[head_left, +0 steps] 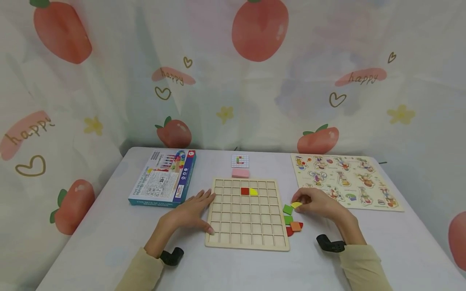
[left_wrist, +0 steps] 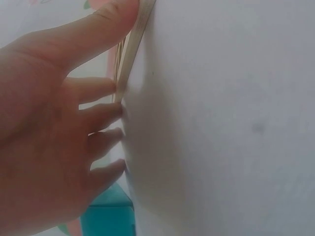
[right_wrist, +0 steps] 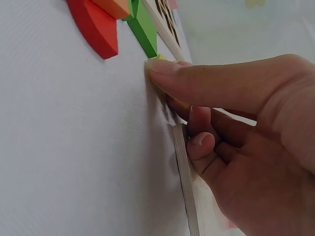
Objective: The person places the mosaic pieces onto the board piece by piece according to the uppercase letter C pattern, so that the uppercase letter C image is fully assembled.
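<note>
A wooden grid board (head_left: 236, 218) lies in the middle of the table. In its upper rows sit a red square (head_left: 245, 191) and, beside it, a yellow rounded piece (head_left: 253, 192). My left hand (head_left: 189, 212) rests with spread fingers along the board's left edge, the thumb at its lower corner. Right of the board, my right hand (head_left: 316, 203) pinches another yellow rounded piece (head_left: 296, 205) between thumb and fingers, mostly hidden in the right wrist view. Close by are green squares (head_left: 288, 209), an orange square (head_left: 295, 226) and red rounded pieces (right_wrist: 101, 34).
Behind the board lie a pink block (head_left: 240, 173) and a small pattern card (head_left: 240, 161). A blue-edged box (head_left: 164, 178) lies at the back left. At the back right, a wooden picture puzzle board (head_left: 349, 178) reaches close to my right hand.
</note>
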{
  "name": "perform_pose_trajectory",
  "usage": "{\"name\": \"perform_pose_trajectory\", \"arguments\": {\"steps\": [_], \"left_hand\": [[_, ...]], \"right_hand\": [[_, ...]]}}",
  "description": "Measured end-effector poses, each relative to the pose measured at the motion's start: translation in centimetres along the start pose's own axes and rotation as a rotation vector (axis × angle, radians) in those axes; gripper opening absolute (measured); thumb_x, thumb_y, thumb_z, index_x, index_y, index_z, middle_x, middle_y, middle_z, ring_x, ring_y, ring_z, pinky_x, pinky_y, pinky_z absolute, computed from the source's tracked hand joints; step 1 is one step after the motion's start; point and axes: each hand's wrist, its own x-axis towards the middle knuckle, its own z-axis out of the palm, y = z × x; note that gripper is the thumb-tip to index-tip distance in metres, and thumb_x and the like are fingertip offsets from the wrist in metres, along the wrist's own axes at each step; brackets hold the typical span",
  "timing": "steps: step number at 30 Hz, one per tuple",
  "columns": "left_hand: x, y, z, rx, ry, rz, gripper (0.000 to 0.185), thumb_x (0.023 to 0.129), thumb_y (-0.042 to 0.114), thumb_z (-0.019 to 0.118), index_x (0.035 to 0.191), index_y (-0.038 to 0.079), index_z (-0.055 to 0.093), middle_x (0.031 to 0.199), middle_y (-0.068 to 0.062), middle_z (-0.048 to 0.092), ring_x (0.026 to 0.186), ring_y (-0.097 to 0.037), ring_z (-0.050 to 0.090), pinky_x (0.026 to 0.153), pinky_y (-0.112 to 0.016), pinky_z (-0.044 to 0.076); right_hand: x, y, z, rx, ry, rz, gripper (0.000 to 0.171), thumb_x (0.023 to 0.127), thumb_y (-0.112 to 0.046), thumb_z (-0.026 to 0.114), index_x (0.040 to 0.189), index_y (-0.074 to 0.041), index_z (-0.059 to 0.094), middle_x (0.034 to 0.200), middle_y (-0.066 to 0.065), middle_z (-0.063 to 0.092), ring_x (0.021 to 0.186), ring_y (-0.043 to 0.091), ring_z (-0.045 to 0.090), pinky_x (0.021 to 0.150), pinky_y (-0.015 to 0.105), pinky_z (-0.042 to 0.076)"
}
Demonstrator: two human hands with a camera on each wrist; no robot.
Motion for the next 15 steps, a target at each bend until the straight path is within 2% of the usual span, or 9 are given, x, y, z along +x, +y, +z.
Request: {"name": "perform_pose_trajectory", "arguments": {"steps": [8,15], "left_hand": [[-0.04,-0.09,0.03,0.008,-0.004,0.012,0.111,0.076,0.044,0.09,0.163,0.012,0.029,0.173,-0.008,0.017,0.161,-0.031,0.009,0.13,-0.054,0.013],[-0.04,-0.24,-0.07,0.01,-0.006,0.011,0.111,0.076,0.045,0.089,0.164,0.013,0.028,0.173,-0.007,0.016,0.161,-0.031,0.008,0.13,-0.054,0.013]], "right_hand": [[0.22,0.33,-0.02,0.003,0.036,-0.009,0.014,0.09,-0.005,0.075,0.104,-0.009,0.074,0.091,0.003,0.065,0.082,0.018,0.052,0.067,0.022,0.045],[0.59,0.23,0.25,0.013,0.09,0.052,0.016,0.097,-0.015,0.07,0.111,-0.011,0.075,0.105,0.005,0.071,0.09,0.019,0.057,0.073,0.025,0.051]]}}
